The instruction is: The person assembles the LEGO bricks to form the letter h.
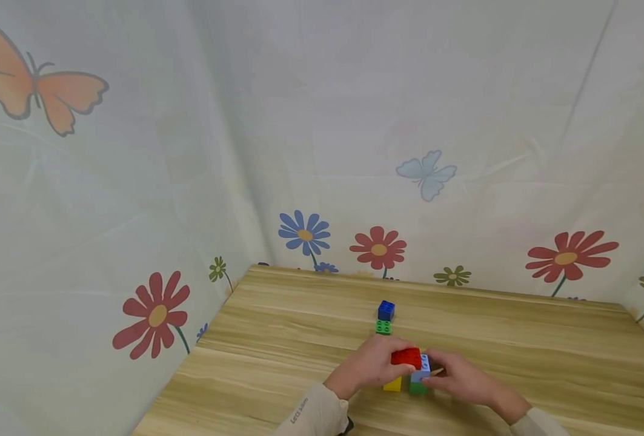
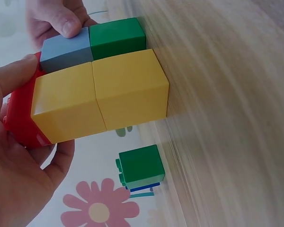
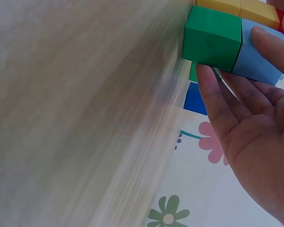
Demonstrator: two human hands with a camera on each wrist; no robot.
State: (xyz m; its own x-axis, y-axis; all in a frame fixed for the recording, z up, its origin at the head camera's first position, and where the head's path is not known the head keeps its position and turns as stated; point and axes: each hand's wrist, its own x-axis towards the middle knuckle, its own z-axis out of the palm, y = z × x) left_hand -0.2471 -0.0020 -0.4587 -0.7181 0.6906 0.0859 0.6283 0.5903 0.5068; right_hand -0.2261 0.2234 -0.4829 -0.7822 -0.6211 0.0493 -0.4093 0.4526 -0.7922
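My left hand [image 1: 372, 363] grips the long red brick [image 1: 407, 357] between thumb and fingers. In the left wrist view that red brick [image 2: 22, 111] lies across the top of two stacked yellow bricks [image 2: 130, 90]. Beside them, a light blue brick [image 2: 66, 51] stands on a green brick [image 2: 117, 38]. My right hand [image 1: 466, 380] holds this blue and green stack, its thumb on the light blue brick [image 3: 261, 52] and its fingers at the far side, by the green brick [image 3: 212, 39].
Behind my left hand a loose green brick [image 1: 383, 327] lies on the wooden table [image 1: 278, 321], with a dark blue brick [image 1: 386, 310] just beyond it. A flowered white curtain [image 1: 343, 121] hangs behind and at the left of the table.
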